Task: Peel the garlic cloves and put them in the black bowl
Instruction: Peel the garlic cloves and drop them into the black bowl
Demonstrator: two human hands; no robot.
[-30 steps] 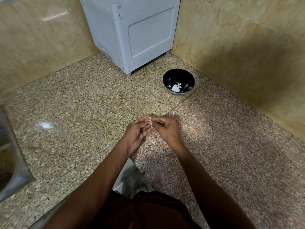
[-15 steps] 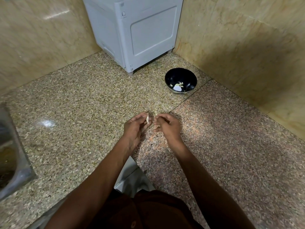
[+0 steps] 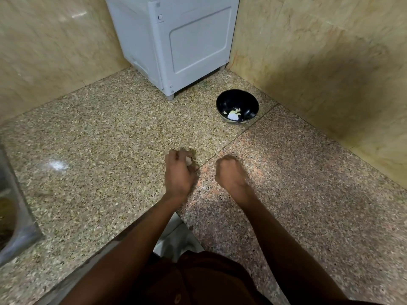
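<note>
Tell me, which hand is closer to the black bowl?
Right. The right hand sits just below the black bowl; the left hand is farther off, down and to its left.

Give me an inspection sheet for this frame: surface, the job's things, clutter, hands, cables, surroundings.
Surface: speckled granite counter, a seam running across it.
Job's things: black bowl near the back corner, pale garlic pieces inside; a small pale bit, probably a garlic clove, at the left hand's fingertips.
Clutter: nothing seen.
Hands: left hand blurred, fingers curled round the clove; right hand curled, contents hidden. The two are apart.
Cables: nothing seen.
Surroundings: white appliance in the corner, beige marble walls, steel sink edge at far left.
</note>
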